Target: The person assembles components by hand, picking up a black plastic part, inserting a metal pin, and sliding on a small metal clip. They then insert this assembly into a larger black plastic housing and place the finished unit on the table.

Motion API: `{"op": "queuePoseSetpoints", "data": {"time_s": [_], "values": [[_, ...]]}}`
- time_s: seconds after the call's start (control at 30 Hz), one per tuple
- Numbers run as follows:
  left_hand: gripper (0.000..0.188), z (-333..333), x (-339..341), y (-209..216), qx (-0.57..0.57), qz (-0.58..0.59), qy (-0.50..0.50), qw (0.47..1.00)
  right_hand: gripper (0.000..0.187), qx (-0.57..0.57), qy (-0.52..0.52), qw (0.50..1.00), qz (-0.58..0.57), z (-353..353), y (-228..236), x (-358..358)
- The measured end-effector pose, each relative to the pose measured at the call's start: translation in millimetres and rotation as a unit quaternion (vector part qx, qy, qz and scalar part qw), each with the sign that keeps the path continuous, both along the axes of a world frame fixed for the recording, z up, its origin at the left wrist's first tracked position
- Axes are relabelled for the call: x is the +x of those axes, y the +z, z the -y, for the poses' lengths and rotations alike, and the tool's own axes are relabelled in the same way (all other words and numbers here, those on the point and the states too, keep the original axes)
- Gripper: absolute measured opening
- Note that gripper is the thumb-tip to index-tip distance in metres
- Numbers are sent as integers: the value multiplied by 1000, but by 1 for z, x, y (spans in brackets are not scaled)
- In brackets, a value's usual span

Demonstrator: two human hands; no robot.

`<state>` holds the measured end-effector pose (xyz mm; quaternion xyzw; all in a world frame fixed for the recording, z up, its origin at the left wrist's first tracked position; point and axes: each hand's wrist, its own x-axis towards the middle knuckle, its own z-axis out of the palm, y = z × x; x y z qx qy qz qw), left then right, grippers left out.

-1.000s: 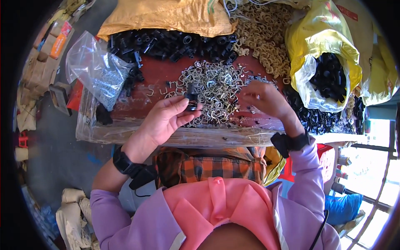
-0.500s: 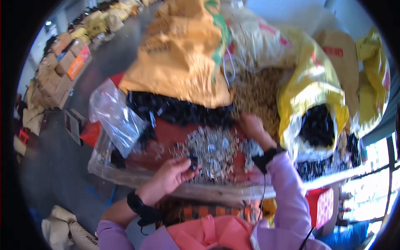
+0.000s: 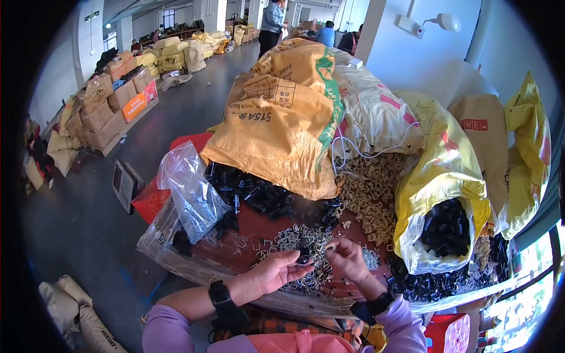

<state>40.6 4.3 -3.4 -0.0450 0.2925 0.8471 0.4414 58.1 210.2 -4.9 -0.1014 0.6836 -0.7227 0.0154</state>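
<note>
My left hand [image 3: 272, 274] holds a small black plastic part [image 3: 303, 256] between thumb and fingers, above a heap of U-shaped metal pieces [image 3: 306, 282]. Close by on its right, my right hand [image 3: 351, 262] pinches a small tan piece [image 3: 331, 247], apart from the black part. Behind the right hand, curved tan pieces [image 3: 376, 203] lie in a large heap. Black plastic parts [image 3: 259, 193] are spread at the back left of the dark red tabletop [image 3: 235, 260]. Small clear pieces [image 3: 371, 259] sit just right of my right hand.
An orange woven sack [image 3: 276, 141] slumps over the table's back. At the right, a yellow sack [image 3: 441, 153] gapes, full of black parts. A clear bag [image 3: 191, 194] of small pieces stands left, near a keypad device [image 3: 125, 185]. Cartons [image 3: 112, 106] and a standing person [image 3: 272, 26] are farther off.
My right hand has come back from the heap of tan pieces toward my left hand, now with a tan piece. The view has tilted up. My left hand keeps the black part.
</note>
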Motion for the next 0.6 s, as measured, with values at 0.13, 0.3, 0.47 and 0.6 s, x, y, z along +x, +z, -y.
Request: {"op": "queuePoseSetpoints", "data": {"time_s": [0.13,0.3,0.47,0.6], "values": [[22,-3,1,-6,33,14,-2,999,9,-61,14,998,26,23,2,17],[25,-1,4,-9,51,32,-5,998,12,-36,-1,999,39,28,-8,23],[14,-1,8,-3,49,42,0,998,12,-10,-12,999,48,30,-14,27],[15,0,7,-6,71,60,-3,996,13,-78,-14,997,21,37,-3,29]]}}
